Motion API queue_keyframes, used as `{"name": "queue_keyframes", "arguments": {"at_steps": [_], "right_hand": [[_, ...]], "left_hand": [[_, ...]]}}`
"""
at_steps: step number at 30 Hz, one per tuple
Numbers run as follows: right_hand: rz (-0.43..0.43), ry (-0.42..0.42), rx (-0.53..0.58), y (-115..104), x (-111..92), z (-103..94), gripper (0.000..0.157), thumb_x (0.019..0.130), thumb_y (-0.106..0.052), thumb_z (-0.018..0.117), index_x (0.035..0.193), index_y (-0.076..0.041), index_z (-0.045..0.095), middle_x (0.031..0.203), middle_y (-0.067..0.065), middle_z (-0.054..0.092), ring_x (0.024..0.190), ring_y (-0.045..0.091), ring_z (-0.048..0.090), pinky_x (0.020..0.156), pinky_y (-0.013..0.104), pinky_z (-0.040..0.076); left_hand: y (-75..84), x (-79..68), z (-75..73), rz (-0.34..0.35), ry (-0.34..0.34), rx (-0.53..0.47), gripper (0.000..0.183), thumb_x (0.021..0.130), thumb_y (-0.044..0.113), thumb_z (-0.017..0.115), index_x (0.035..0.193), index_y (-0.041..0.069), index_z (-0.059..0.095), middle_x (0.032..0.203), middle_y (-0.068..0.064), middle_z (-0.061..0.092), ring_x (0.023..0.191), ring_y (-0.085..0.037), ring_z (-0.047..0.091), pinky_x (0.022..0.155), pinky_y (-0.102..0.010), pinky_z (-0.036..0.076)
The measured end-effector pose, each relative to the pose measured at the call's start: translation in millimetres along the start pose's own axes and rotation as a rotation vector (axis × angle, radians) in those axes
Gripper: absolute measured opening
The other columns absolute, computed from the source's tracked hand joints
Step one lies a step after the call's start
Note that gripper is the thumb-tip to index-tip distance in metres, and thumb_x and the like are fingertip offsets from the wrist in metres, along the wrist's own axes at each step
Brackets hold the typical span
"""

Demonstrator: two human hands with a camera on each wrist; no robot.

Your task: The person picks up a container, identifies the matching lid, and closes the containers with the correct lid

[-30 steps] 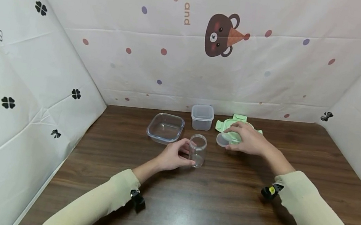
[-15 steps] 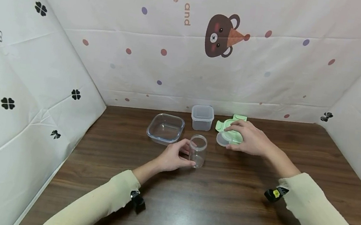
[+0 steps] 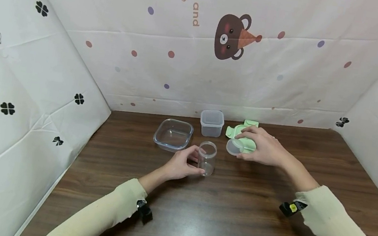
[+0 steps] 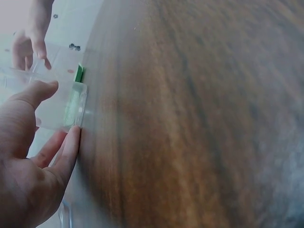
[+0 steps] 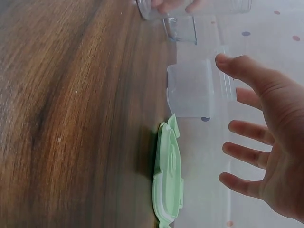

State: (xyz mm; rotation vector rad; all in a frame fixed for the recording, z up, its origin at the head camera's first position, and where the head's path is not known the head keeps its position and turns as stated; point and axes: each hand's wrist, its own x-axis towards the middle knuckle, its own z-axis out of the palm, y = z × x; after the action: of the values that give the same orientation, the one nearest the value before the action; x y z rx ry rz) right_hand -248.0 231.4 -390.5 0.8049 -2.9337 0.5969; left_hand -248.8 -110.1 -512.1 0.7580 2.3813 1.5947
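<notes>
In the head view my left hand [image 3: 180, 163] grips a clear screw-top jar [image 3: 207, 161] standing upright on the table, its mouth uncovered. Thumb and fingers lie on either side of the jar in the left wrist view. My right hand [image 3: 262, 146] pinches a round translucent lid [image 3: 234, 147] by its edge, to the right of the jar and apart from it. The right wrist view has this lid [image 5: 228, 78] between thumb and index finger, the other fingers spread. A light-green clip lid [image 5: 166, 178] lies flat on the table below that hand, which partly covers it in the head view.
A clear glass rectangular container [image 3: 170, 147] stands behind my left hand. Beside it, near the back wall, is a small translucent square tub [image 3: 210, 130]. White printed cloth walls [image 3: 180, 76] bound the brown wood-grain table [image 3: 225, 220] at the back and sides.
My right wrist and forearm have shifted to the right and turned a little, while the lid stays in nearly the same spot, slightly more tilted. The left hand and jar have not moved.
</notes>
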Motion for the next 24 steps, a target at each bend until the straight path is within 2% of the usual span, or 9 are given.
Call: {"name": "queue_keyframes", "arguments": {"at_steps": [6, 9, 12, 14, 18, 19, 20, 24], "right_hand": [[-0.024, 0.022, 0.0, -2, -2, 1.5, 0.054, 0.09, -0.038, 0.094, 0.139, -0.021, 0.079, 0.157, 0.014, 0.065, 0.15, 0.044, 0.057, 0.102, 0.083, 0.055], [-0.038, 0.033, 0.0, -3, -3, 2.3, 0.054, 0.089, -0.036, 0.095, 0.138, -0.021, 0.079, 0.155, 0.014, 0.066, 0.149, 0.044, 0.058, 0.101, 0.083, 0.055], [-0.052, 0.04, 0.0, -4, -4, 2.8, 0.053, 0.088, -0.034, 0.095, 0.137, -0.019, 0.079, 0.154, 0.016, 0.067, 0.149, 0.045, 0.058, 0.106, 0.078, 0.057], [-0.061, 0.043, 0.001, -5, -4, 2.8, 0.053, 0.088, -0.033, 0.095, 0.136, -0.018, 0.08, 0.153, 0.017, 0.067, 0.149, 0.046, 0.058, 0.11, 0.075, 0.057], [-0.073, 0.046, 0.003, -6, -5, 2.5, 0.053, 0.088, -0.031, 0.095, 0.136, -0.016, 0.079, 0.152, 0.018, 0.067, 0.149, 0.047, 0.057, 0.114, 0.072, 0.056], [-0.076, 0.047, 0.004, -6, -5, 2.3, 0.053, 0.088, -0.031, 0.095, 0.136, -0.016, 0.079, 0.152, 0.018, 0.067, 0.149, 0.047, 0.058, 0.115, 0.072, 0.055], [-0.078, 0.048, 0.004, -7, -5, 2.1, 0.053, 0.088, -0.031, 0.095, 0.136, -0.016, 0.079, 0.152, 0.018, 0.067, 0.149, 0.047, 0.057, 0.115, 0.072, 0.055], [-0.087, 0.047, 0.008, -9, -4, 1.7, 0.053, 0.088, -0.032, 0.096, 0.136, -0.016, 0.08, 0.152, 0.018, 0.068, 0.147, 0.05, 0.058, 0.116, 0.074, 0.054]], "left_hand": [[-6.7, 2.7, 1.1, 0.001, 0.017, -0.005, 0.055, 0.086, 0.024, 0.1, 0.132, 0.034, 0.071, 0.122, -0.001, 0.078, 0.113, -0.017, 0.076, 0.088, -0.028, 0.072], [-8.5, 2.7, 1.0, 0.02, 0.02, 0.012, 0.055, 0.087, 0.024, 0.1, 0.133, 0.034, 0.071, 0.122, -0.001, 0.079, 0.113, -0.017, 0.077, 0.087, -0.029, 0.072], [-5.1, 1.8, 0.1, 0.031, 0.012, 0.018, 0.056, 0.086, 0.024, 0.1, 0.134, 0.03, 0.07, 0.122, -0.002, 0.078, 0.113, -0.015, 0.076, 0.086, -0.027, 0.072], [6.5, -1.3, -0.8, 0.019, 0.004, 0.03, 0.057, 0.087, 0.02, 0.099, 0.135, 0.025, 0.07, 0.124, -0.004, 0.077, 0.114, -0.017, 0.076, 0.087, -0.026, 0.072], [40.9, -10.7, -1.6, -0.026, -0.002, 0.055, 0.059, 0.089, 0.01, 0.095, 0.141, 0.01, 0.066, 0.133, -0.016, 0.075, 0.122, -0.028, 0.076, 0.093, -0.03, 0.072], [41.3, -10.8, -1.0, -0.028, 0.003, 0.041, 0.062, 0.089, 0.01, 0.096, 0.143, 0.01, 0.066, 0.133, -0.014, 0.075, 0.123, -0.025, 0.076, 0.094, -0.029, 0.072], [37.3, -9.3, -0.3, -0.022, 0.007, 0.024, 0.065, 0.088, 0.01, 0.096, 0.145, 0.011, 0.065, 0.135, -0.014, 0.075, 0.124, -0.025, 0.076, 0.095, -0.03, 0.072], [5.2, 0.6, 2.6, 0.017, 0.02, -0.037, 0.072, 0.086, 0.019, 0.101, 0.148, 0.026, 0.065, 0.133, -0.003, 0.077, 0.122, -0.014, 0.076, 0.093, -0.027, 0.071]]}}
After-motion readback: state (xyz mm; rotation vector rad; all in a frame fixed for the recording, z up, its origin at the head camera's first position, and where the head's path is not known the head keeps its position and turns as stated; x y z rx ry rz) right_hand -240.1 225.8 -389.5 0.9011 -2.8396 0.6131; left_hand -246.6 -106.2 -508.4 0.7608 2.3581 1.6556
